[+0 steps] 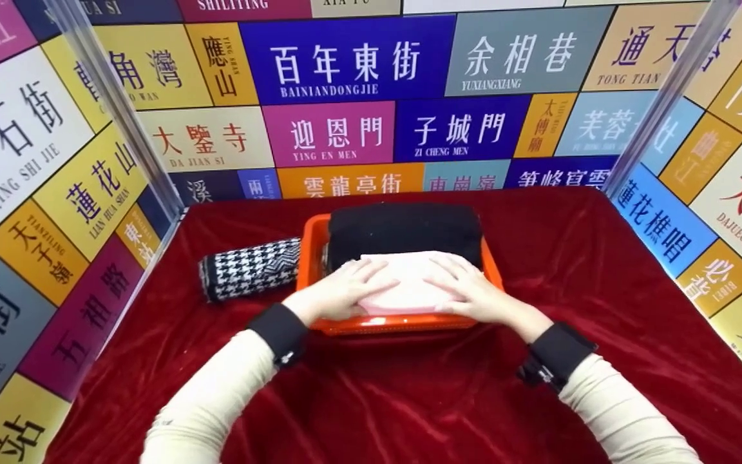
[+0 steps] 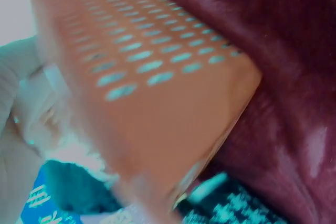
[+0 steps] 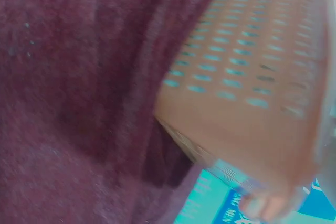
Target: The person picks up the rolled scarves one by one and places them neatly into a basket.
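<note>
Both hands rest on a folded pale pink cloth (image 1: 403,283) at the front of an orange plastic basket (image 1: 397,324). My left hand (image 1: 340,291) lies over its left end with fingers spread. On the opposite end, my right hand (image 1: 477,293) has its fingers spread toward the middle. Behind the pink cloth, a black rolled or folded cloth (image 1: 406,227) fills the rear of the basket. Perforated basket walls show in both wrist views; part of the left hand (image 2: 21,108) is at the left wrist view's edge. The cloth's underside is hidden.
A black-and-white houndstooth roll (image 1: 252,269) lies against the basket's left side. Dark red velvety cloth (image 1: 409,393) covers the table. Panels with printed signs (image 1: 345,58) stand behind and on both sides, with clear upright posts (image 1: 664,96) at the back corners.
</note>
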{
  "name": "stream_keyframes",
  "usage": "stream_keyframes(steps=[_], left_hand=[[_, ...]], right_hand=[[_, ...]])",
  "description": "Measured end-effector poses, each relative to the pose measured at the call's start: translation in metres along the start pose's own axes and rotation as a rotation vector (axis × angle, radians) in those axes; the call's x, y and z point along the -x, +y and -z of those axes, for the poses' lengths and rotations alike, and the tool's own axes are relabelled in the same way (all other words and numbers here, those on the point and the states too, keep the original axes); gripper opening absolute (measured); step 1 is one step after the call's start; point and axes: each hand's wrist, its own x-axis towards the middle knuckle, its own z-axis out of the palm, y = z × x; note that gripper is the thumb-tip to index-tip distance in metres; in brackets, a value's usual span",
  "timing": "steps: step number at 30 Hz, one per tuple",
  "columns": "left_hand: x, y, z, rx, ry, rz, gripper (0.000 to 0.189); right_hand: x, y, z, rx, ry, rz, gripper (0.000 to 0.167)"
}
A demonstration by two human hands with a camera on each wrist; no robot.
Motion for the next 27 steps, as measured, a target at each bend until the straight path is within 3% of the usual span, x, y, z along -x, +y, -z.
stream_keyframes(steps=[3, 5, 7, 9, 12, 14, 16, 18, 22, 24, 27], left_hand=[[0.012, -0.004, 0.012, 0.031, -0.021, 0.051, 0.067], [0.022, -0.009, 0.016, 0.047, 0.046, 0.074, 0.066], [0.035, -0.017, 0.016, 0.04, 0.183, 0.1, 0.062], [0.048, -0.03, 0.013, 0.001, 0.374, 0.169, 0.052], [0.072, -0.053, 0.005, -0.044, 0.645, 0.374, 0.048], [0.088, -0.069, -0.005, -0.06, 0.745, 0.526, 0.047], [0.103, -0.084, -0.015, -0.073, 0.744, 0.646, 0.046], [0.114, -0.095, -0.024, -0.09, 0.66, 0.736, 0.046], [0.124, -0.109, -0.039, -0.083, 0.47, 0.836, 0.042], [0.124, -0.114, -0.043, -0.069, 0.432, 0.869, 0.035], [0.121, -0.121, -0.044, -0.064, 0.421, 0.903, 0.027]], right_hand=[[0.007, 0.002, 0.011, -0.043, 0.053, 0.014, 0.056], [0.016, 0.006, 0.02, -0.067, 0.125, 0.014, 0.056], [0.028, 0.011, 0.029, -0.095, 0.194, -0.014, 0.056], [0.043, 0.017, 0.04, -0.11, 0.245, -0.078, 0.055], [0.068, 0.028, 0.054, -0.11, 0.255, -0.222, 0.052], [0.085, 0.035, 0.06, -0.108, 0.213, -0.316, 0.048], [0.103, 0.041, 0.062, -0.108, 0.109, -0.411, 0.046], [0.119, 0.045, 0.061, -0.095, -0.033, -0.479, 0.047], [0.142, 0.048, 0.052, -0.041, -0.273, -0.557, 0.059], [0.148, 0.049, 0.047, -0.029, -0.316, -0.572, 0.062], [0.152, 0.049, 0.041, -0.043, -0.31, -0.574, 0.06]])
